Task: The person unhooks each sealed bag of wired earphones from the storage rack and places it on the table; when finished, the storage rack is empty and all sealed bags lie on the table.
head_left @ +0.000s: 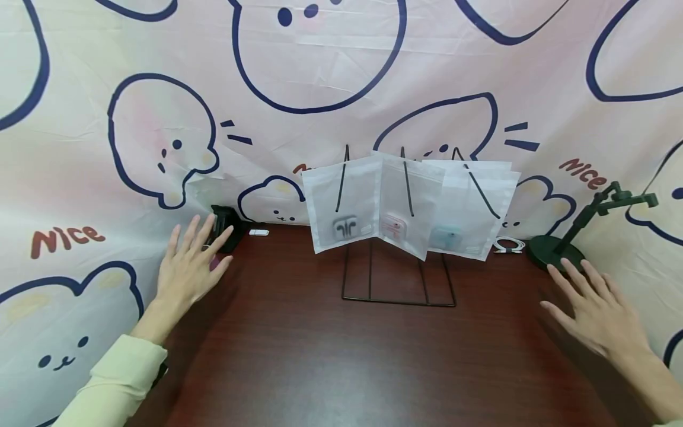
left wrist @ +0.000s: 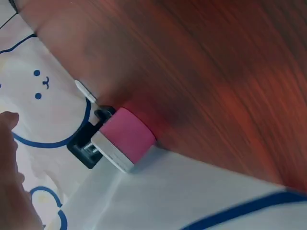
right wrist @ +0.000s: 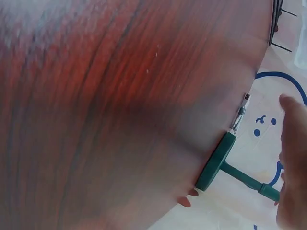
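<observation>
My left hand, fingers straight and spread, hovers at the left side of the dark wooden table and holds nothing. Behind it, partly hidden by the fingers, stands a black stand; the left wrist view shows a pink block-like thing with a white edge beside it. Over on the right side my right hand is likewise spread and holds nothing. Its fingertips reach close to the round base of a green stand with a jointed arm, which also shows in the right wrist view.
At the back middle, a black wire rack bears several translucent white pouches on its hooks, small earbud-like cases showing through. A coiled white cable lies near the green stand, a small white piece by the black one. Printed cloth hangs behind.
</observation>
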A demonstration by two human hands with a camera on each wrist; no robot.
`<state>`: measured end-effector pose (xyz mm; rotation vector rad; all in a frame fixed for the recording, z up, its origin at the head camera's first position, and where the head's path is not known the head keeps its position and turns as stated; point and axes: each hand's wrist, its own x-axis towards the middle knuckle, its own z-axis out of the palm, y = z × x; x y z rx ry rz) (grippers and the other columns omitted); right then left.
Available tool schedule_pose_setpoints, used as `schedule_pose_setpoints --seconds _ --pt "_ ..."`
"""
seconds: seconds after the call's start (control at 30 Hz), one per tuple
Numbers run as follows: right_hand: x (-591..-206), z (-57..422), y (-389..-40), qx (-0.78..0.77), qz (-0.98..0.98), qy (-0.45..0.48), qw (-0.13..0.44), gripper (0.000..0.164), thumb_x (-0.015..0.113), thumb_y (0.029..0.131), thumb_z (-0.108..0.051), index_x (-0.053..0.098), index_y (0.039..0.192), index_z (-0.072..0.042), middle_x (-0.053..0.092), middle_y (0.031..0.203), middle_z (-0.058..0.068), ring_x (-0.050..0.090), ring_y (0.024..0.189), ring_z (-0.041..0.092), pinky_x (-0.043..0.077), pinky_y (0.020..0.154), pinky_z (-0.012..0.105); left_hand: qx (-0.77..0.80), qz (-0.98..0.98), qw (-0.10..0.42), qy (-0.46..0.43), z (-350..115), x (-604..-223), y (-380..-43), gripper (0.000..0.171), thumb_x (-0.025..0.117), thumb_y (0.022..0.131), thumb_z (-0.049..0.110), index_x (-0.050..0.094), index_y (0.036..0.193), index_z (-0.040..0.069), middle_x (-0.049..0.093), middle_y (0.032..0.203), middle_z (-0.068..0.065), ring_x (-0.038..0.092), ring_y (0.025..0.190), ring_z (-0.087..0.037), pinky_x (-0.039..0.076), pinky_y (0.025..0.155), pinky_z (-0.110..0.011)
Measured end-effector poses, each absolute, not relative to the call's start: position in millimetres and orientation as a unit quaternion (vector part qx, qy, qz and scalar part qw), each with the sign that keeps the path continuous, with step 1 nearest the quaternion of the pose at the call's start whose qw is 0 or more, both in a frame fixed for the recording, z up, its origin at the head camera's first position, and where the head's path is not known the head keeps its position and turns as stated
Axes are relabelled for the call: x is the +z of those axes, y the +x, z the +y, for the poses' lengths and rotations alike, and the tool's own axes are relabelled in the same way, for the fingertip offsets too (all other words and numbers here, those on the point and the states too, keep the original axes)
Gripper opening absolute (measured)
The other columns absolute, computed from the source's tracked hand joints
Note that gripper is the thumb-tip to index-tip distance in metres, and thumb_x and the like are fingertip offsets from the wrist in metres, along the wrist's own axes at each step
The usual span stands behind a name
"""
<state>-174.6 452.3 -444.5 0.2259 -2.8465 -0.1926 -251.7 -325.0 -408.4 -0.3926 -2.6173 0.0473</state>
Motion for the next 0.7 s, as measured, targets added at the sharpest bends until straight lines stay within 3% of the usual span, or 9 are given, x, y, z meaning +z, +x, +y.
schedule_pose_setpoints --seconds 0.1,0.2,0.3,0.4,0.5,0.6,0.7 --pt "-444 448 -177 0.031 -0.987 0.102 0.124 0.083 0.059 0.101 -0.052 0.025 0.165 -0.012 0.029 0.164 0.026 0.01 0.155 0.047 -0.007 0.124 0.063 -0.063 -0.965 0.215 -0.137 -317 -404 -252 0.068 0.057 0.102 0.047 0.034 0.163 0.026 0.019 0.171 -0.017 0.011 0.158 -0.04 0.0 0.125 -0.063" --pt "-440 438 -181 0.19 -0.972 0.13 0.051 0.073 0.062 0.103 -0.042 0.032 0.164 -0.014 0.033 0.161 0.028 0.024 0.146 0.054 0.01 0.111 0.082 -0.192 -0.959 0.162 -0.132 -304 -391 -252 0.07 0.058 0.104 0.047 0.03 0.165 0.026 0.017 0.172 -0.018 0.013 0.156 -0.045 0.008 0.119 -0.074" --pt "-435 423 -186 0.31 -0.943 0.107 -0.046 0.07 0.058 0.106 -0.043 0.027 0.166 -0.023 0.025 0.166 0.026 0.022 0.145 0.055 0.021 0.1 0.086 -0.287 -0.944 0.102 -0.127 -289 -374 -253 0.075 0.059 0.104 0.048 0.023 0.167 0.029 0.013 0.173 -0.016 0.013 0.156 -0.047 0.013 0.114 -0.08" --pt "-433 408 -194 0.377 -0.917 0.079 -0.1 0.072 0.057 0.106 -0.045 0.022 0.167 -0.029 0.02 0.169 0.021 0.02 0.148 0.053 0.027 0.099 0.084 -0.33 -0.934 0.059 -0.126 -276 -359 -254 0.076 0.058 0.104 0.051 0.017 0.167 0.036 0.012 0.174 -0.01 0.017 0.156 -0.046 0.018 0.116 -0.076" --pt "-440 395 -205 0.437 -0.888 0.085 -0.111 0.07 0.058 0.107 -0.037 0.023 0.166 -0.025 0.024 0.169 0.018 0.028 0.148 0.05 0.037 0.105 0.075 -0.364 -0.922 0.032 -0.129 -264 -347 -256 0.077 0.059 0.104 0.051 0.015 0.166 0.041 0.015 0.174 -0.009 0.024 0.154 -0.045 0.025 0.119 -0.068" --pt "-451 383 -217 0.483 -0.863 0.104 -0.11 0.068 0.059 0.107 -0.027 0.025 0.166 -0.019 0.03 0.167 0.018 0.036 0.147 0.043 0.048 0.105 0.048 -0.407 -0.904 0.014 -0.131 -253 -334 -259 0.079 0.062 0.103 0.05 0.015 0.166 0.043 0.019 0.173 -0.01 0.029 0.153 -0.044 0.029 0.119 -0.064" --pt "-461 372 -228 0.53 -0.833 0.109 -0.114 0.068 0.06 0.107 -0.023 0.026 0.165 -0.014 0.033 0.166 0.02 0.046 0.145 0.027 0.048 0.098 0.024 -0.447 -0.882 0.011 -0.146 -244 -320 -265 0.078 0.064 0.103 0.046 0.017 0.166 0.041 0.021 0.172 -0.007 0.03 0.154 -0.037 0.03 0.12 -0.063"
